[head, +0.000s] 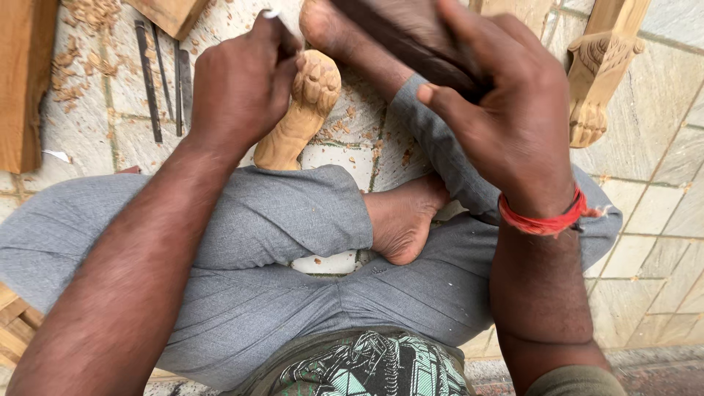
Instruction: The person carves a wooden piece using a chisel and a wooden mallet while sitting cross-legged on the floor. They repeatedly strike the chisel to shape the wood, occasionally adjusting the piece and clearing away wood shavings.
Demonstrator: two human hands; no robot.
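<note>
My left hand [238, 84] is closed around a metal chisel [273, 15], of which only the pale top end shows above my fist. Its tip is hidden against the carved end of a light wooden leg [301, 110], which lies on the stone floor and runs under my bent knee. My right hand [506, 103] grips a dark wooden mallet [403, 37], raised above and to the right of the carving. A red thread band circles that wrist. I sit cross-legged in grey trousers, with one bare foot [403, 216] tucked beneath the right forearm.
Several thin metal carving tools [165, 77] lie on the floor at upper left among wood shavings [81, 51]. A wooden plank [26, 81] stands at the left edge. Another carved wooden leg [598, 73] lies at upper right on the stone tiles.
</note>
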